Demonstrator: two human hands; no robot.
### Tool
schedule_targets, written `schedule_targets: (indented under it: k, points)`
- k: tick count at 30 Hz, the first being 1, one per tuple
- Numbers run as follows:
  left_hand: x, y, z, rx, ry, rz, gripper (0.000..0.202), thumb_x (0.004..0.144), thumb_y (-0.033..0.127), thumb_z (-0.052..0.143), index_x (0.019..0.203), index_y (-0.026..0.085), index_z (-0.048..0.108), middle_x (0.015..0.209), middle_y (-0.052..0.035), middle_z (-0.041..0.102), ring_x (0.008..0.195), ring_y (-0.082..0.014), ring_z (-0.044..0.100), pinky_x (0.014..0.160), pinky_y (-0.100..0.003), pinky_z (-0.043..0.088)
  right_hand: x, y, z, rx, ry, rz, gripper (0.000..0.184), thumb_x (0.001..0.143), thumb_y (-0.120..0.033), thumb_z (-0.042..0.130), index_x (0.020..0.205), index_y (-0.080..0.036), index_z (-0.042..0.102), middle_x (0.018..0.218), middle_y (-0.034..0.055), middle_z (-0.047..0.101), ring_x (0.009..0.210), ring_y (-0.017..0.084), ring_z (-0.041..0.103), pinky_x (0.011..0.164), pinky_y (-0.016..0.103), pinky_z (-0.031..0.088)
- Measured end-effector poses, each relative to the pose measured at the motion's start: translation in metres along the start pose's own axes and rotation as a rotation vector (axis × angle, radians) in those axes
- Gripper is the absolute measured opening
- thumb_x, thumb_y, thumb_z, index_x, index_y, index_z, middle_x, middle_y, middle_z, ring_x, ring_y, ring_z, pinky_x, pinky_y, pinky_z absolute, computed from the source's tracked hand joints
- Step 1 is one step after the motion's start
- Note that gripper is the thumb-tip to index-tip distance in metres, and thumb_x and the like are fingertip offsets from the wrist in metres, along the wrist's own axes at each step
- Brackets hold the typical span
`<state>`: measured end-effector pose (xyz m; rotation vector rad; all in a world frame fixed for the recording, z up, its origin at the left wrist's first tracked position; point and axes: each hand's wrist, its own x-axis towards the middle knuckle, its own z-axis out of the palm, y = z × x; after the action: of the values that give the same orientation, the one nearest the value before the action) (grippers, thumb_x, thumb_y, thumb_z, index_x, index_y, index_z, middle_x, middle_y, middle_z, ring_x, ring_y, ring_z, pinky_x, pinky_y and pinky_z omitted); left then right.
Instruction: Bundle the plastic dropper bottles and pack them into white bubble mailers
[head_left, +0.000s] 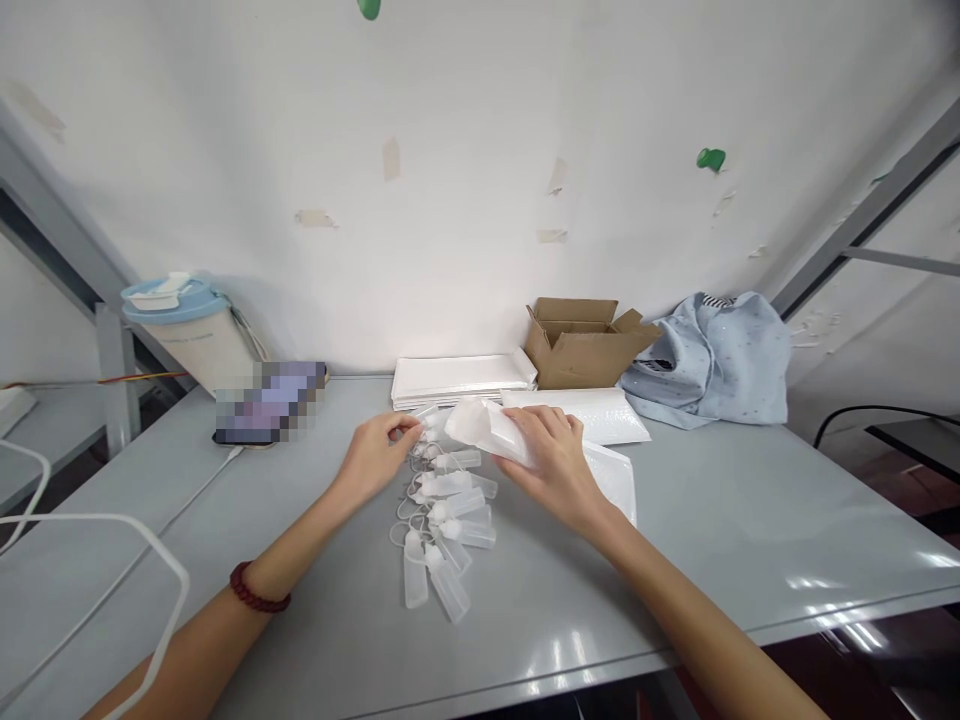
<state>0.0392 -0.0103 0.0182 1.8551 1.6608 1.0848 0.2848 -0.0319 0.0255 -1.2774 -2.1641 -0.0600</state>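
My left hand (379, 452) pinches one end of a small translucent squeeze bottle (429, 425), thumb and fingers closed. Right beside it is the open mouth of a white bubble mailer (484, 425). My right hand (553, 462) wraps around that mailer from above, fingers over its far side. Whether the bottle's tip is inside the mouth I cannot tell. More translucent bottles (448, 585) with pale caps and thin loops lie in a loose column on the table below both hands. Another white mailer (611, 482) lies partly under my right hand.
Behind my hands are a stack of white mailers (461, 378), a single padded mailer (600, 412) and an open cardboard box (592, 355). Blue cloth (712, 365) is heaped at the right. A phone (274, 405) on a cable and a lidded cup (199, 335) stand left on the grey table (720, 570).
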Motion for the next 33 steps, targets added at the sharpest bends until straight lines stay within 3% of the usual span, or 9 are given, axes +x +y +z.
schedule_targets:
  k: [6, 9, 13, 19, 22, 26, 29, 33]
  points:
    - [0.000, 0.014, -0.032, -0.043, 0.134, 0.017, 0.028, 0.080, 0.045, 0.055, 0.080, 0.020, 0.068, 0.081, -0.0016, 0.070, 0.067, -0.0172, 0.053, 0.064, -0.028, 0.041, 0.000, 0.001, 0.001, -0.043, -0.023, 0.015, 0.039, 0.082, -0.031, 0.059, 0.119, -0.020, 0.052, 0.110, 0.0100, 0.057, 0.101, 0.026, 0.049, 0.087, 0.042, 0.031]
    - [-0.002, 0.018, -0.042, 0.023, 0.036, 0.186, 0.023, 0.081, 0.041, 0.057, 0.076, 0.022, 0.068, 0.080, -0.0016, 0.068, 0.072, -0.0183, 0.052, 0.064, -0.028, 0.041, 0.001, 0.000, 0.001, -0.051, -0.023, 0.008, 0.038, 0.082, -0.030, 0.059, 0.117, -0.020, 0.052, 0.109, 0.0103, 0.057, 0.100, 0.026, 0.048, 0.086, 0.043, 0.032]
    - [-0.006, 0.016, -0.030, 0.161, -0.110, 0.431, 0.021, 0.088, 0.032, 0.053, 0.083, 0.021, 0.070, 0.079, -0.0038, 0.066, 0.081, -0.0206, 0.051, 0.070, -0.030, 0.041, -0.001, -0.003, 0.001, -0.029, -0.015, -0.052, 0.041, 0.081, -0.028, 0.061, 0.119, -0.018, 0.051, 0.110, 0.0117, 0.056, 0.100, 0.027, 0.047, 0.085, 0.043, 0.033]
    - [-0.016, 0.016, -0.007, 0.258, -0.118, 0.611, 0.026, 0.093, 0.020, 0.047, 0.092, 0.021, 0.073, 0.082, -0.0061, 0.056, 0.082, -0.0203, 0.046, 0.065, -0.029, 0.040, -0.006, -0.007, 0.005, 0.002, -0.047, -0.164, 0.041, 0.078, -0.023, 0.064, 0.118, -0.017, 0.053, 0.108, 0.0124, 0.056, 0.100, 0.027, 0.048, 0.085, 0.043, 0.034]
    - [-0.023, 0.023, 0.002, 0.239, -0.125, 0.566, 0.023, 0.089, 0.022, 0.054, 0.083, 0.025, 0.076, 0.085, -0.0058, 0.053, 0.083, -0.0211, 0.044, 0.066, -0.029, 0.041, -0.008, -0.011, 0.008, 0.018, -0.044, -0.210, 0.042, 0.077, -0.020, 0.064, 0.118, -0.017, 0.053, 0.107, 0.0120, 0.056, 0.100, 0.026, 0.049, 0.085, 0.043, 0.033]
    - [-0.030, 0.033, 0.010, 0.145, -0.052, 0.376, 0.020, 0.084, 0.027, 0.061, 0.071, 0.028, 0.076, 0.092, -0.0048, 0.051, 0.090, -0.0225, 0.044, 0.075, -0.033, 0.044, -0.009, -0.013, 0.008, 0.034, -0.025, -0.250, 0.041, 0.077, -0.020, 0.063, 0.117, -0.017, 0.053, 0.105, 0.0110, 0.056, 0.098, 0.025, 0.050, 0.083, 0.042, 0.034]
    - [-0.023, 0.029, 0.001, 0.079, 0.020, 0.264, 0.019, 0.083, 0.035, 0.061, 0.074, 0.028, 0.076, 0.089, -0.0029, 0.053, 0.090, -0.0213, 0.049, 0.080, -0.034, 0.045, -0.006, -0.006, 0.004, 0.026, 0.008, -0.249, 0.038, 0.080, -0.023, 0.061, 0.118, -0.018, 0.053, 0.106, 0.0113, 0.057, 0.098, 0.025, 0.050, 0.082, 0.041, 0.035]
    - [-0.004, 0.006, -0.021, 0.141, 0.115, 0.114, 0.021, 0.079, 0.039, 0.061, 0.081, 0.025, 0.075, 0.084, -0.0034, 0.062, 0.087, -0.0231, 0.054, 0.083, -0.037, 0.044, -0.001, 0.010, -0.003, -0.012, 0.133, -0.164, 0.035, 0.083, -0.028, 0.059, 0.117, -0.018, 0.053, 0.105, 0.0113, 0.058, 0.098, 0.026, 0.051, 0.082, 0.041, 0.035]
